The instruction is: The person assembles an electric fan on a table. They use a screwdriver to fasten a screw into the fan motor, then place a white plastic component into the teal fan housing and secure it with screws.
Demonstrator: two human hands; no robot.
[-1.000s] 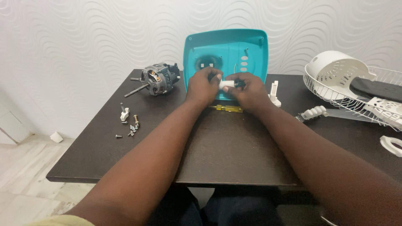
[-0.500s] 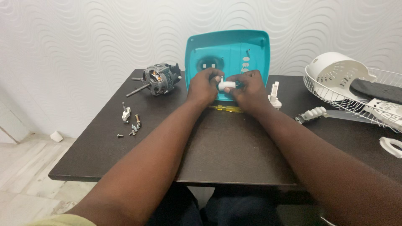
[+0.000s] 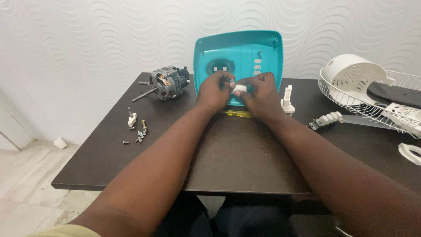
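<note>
Both hands [image 3: 239,94] barely shifted, perhaps gripping white part [image 3: 239,89] over dark table [image 3: 245,153].

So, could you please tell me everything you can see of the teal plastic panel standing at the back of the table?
The teal plastic panel is a squarish, rounded-cornered shell, glossy, with a raised rim. It stands upright, inner face toward the camera, against the white wall. Its face shows a dark round recess with two small white squares, a column of pale oval openings, and small corner holes. Its lower edge is hidden behind the left hand and right hand; whether they touch it is unclear.
</note>
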